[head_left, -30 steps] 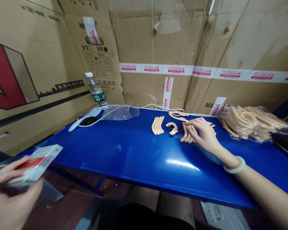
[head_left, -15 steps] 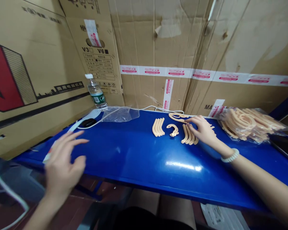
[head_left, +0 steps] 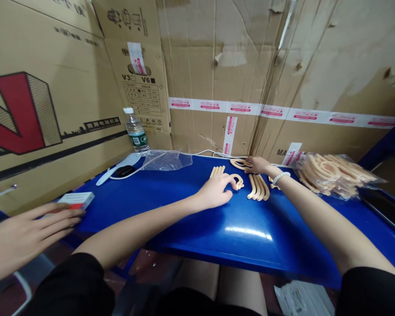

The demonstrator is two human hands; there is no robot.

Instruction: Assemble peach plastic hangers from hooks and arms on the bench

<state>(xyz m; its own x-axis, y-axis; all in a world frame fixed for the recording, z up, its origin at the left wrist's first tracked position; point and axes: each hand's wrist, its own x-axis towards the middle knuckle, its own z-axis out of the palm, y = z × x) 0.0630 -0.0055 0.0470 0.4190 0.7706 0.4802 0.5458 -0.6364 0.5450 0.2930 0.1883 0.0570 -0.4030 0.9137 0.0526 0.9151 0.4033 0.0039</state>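
You have room on the blue table (head_left: 210,235) between your forearms (head_left: 319,215) — cardboard (head_left: 210,66) blocks the back, bagged pieces (head_left: 332,175) the right.

Left fingers (head_left: 229,179) by curved beige piece (head_left: 239,181)

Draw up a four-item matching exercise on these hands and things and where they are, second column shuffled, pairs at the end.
Column one
1. Wearer's left hand
2. Wearer's right hand
3. Clear-bagged beige pieces
4. Water bottle

Column two
A. Toward the right end of the blue table
B. At the far left of the table, in front of the cardboard
C. At the looped piece near the table's back edge
D. At the small curved piece, left of a row of slim pieces

Pairs
1-D, 2-C, 3-A, 4-B
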